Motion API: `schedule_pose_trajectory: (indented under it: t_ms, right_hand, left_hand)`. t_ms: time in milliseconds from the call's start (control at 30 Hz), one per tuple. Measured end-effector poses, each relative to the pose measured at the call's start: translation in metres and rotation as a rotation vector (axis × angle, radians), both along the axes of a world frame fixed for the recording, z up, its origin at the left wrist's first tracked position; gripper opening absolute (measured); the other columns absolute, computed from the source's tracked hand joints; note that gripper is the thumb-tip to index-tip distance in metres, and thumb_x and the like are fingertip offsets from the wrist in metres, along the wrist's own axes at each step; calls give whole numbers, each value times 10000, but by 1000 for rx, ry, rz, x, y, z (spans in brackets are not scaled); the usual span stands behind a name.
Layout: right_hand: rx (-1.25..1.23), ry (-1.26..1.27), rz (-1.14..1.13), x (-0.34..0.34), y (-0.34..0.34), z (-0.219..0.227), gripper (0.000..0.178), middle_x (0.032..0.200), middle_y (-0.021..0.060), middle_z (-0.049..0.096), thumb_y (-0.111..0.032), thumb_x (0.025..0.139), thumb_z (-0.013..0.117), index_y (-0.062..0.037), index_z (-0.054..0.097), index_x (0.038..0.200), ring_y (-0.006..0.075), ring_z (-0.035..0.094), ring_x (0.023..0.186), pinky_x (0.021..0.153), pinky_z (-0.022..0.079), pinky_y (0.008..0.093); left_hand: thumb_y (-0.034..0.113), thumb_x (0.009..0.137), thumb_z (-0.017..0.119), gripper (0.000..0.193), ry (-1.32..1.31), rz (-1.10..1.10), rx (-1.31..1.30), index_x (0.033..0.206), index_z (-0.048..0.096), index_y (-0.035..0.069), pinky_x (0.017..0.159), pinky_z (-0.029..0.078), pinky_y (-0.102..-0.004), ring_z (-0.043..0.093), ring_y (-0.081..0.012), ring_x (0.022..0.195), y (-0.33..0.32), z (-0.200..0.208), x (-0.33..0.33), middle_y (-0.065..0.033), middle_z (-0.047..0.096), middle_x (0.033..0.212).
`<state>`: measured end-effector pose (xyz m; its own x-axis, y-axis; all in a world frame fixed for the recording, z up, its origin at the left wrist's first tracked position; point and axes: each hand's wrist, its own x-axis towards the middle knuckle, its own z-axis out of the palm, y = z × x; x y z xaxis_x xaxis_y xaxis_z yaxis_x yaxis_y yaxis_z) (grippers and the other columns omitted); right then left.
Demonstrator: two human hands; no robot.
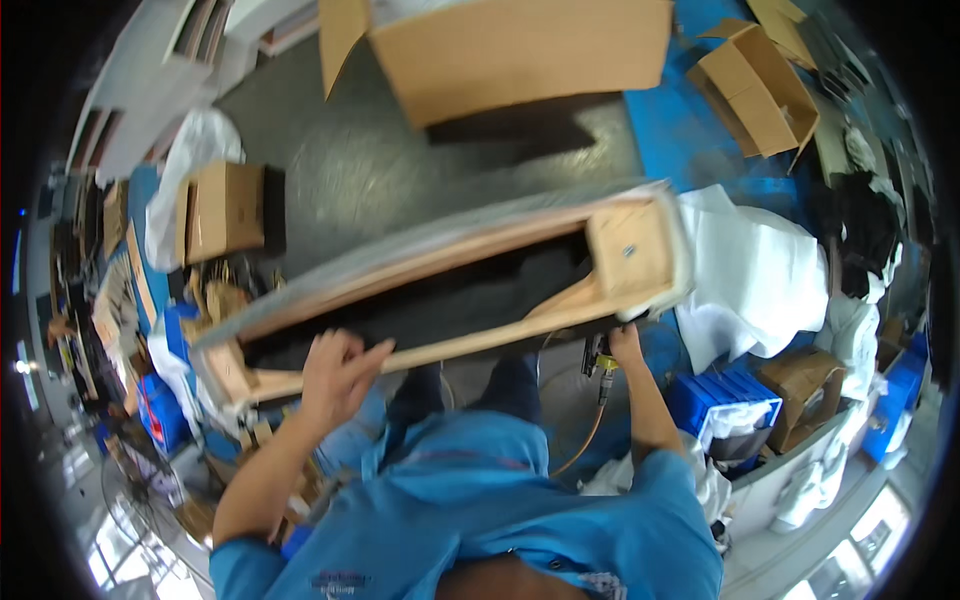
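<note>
Long wooden frame with grey outer covering and black lining: held across the person's front, slanting, its left end nearer the body and its right end farther away; open hollow side faces up; a pale wooden block closes the right end.
Left hand: on the near rail, left of the middle, fingers clamped over the wood, index finger lying along it.
Right hand: just below the frame's near right corner, beside a dark tool with a yellow fitting; cannot tell whether the fingers close on frame or tool.
Hose: thin, orange-brown, curving down from the tool toward the person.
Floor: smooth grey surface with a dull shine, a bright blue strip at the upper right.
Far side: a large brown cardboard box with flaps spread; right of it, a smaller open carton, tilted.
Left side: a closed-looking brown box near a white plastic bag; white shelving beyond; a wire-cage fan lower down.
Right side: a crumpled white sheet, a blue plastic crate and a worn brown carton.
Room edge: bright windows at lower right.
</note>
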<state>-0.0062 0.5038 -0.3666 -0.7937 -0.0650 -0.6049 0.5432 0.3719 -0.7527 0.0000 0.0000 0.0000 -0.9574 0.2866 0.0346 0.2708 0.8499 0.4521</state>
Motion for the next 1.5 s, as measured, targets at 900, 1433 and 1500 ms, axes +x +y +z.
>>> schedule_pose_trajectory:
  t_ms: [900, 1433, 1500]
  right_hand:
    - [117, -105, 54, 18, -359, 498, 366, 822, 86, 682, -268, 976, 732, 19, 613, 1169, 156, 671, 571, 510, 528, 285]
    - [-44, 184, -89, 55, -344, 453, 278, 811, 47, 682, -176, 1041, 657, 47, 655, 1207, 105, 622, 576, 528, 490, 252]
    - [-37, 161, -83, 56, -338, 452, 264, 819, 40, 683, -169, 1025, 686, 39, 656, 1185, 96, 622, 586, 531, 489, 252]
  left_hand:
    - [129, 880, 688, 292, 153, -81, 214, 1170, 688, 91, 857, 457, -406, 593, -268, 997, -31, -10, 34, -84, 585, 1004]
    - [366, 950, 719, 508, -379, -191, -84, 1323, 633, 33, 869, 553, -503, 695, -410, 1027, -210, 48, 45, -208, 714, 1077]
    - [307, 947, 727, 495, -327, -152, -15, 1351, 627, 40, 880, 551, -493, 693, -406, 1036, -215, 53, 39, -207, 713, 1078]
